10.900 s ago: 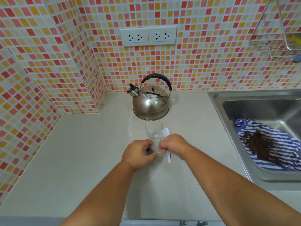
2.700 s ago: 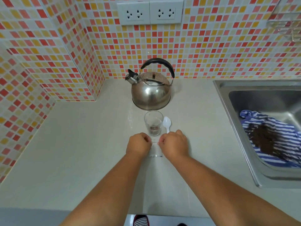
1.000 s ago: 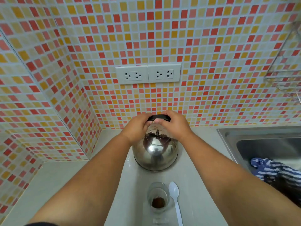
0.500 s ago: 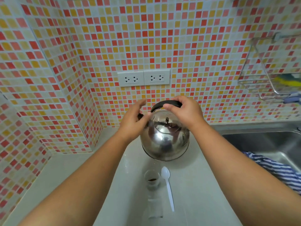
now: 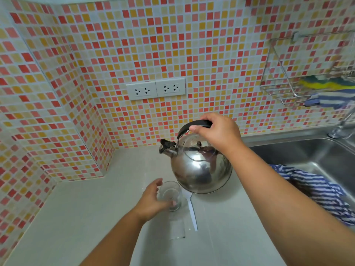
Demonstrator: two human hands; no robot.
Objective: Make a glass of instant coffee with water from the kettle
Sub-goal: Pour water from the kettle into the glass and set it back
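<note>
A shiny steel kettle (image 5: 199,169) with a black handle hangs just above the counter, spout pointing left. My right hand (image 5: 217,131) is shut on its handle from above. In front of it stands a small clear glass (image 5: 171,194) with brown coffee powder at the bottom. My left hand (image 5: 151,202) curls around the glass's left side, thumb against its lower wall. A white plastic spoon (image 5: 191,208) lies right of the glass, its bowl partly under the kettle. An empty clear sachet (image 5: 176,227) lies flat in front of the glass.
Tiled walls close the counter at the back and left, with two sockets (image 5: 155,90) above. A steel sink (image 5: 307,156) with a striped cloth (image 5: 317,191) is at the right. A wire rack (image 5: 299,73) hangs over it.
My left hand has left the kettle and come down to the glass. The kettle has shifted towards the glass in my right hand. The view has tilted.
</note>
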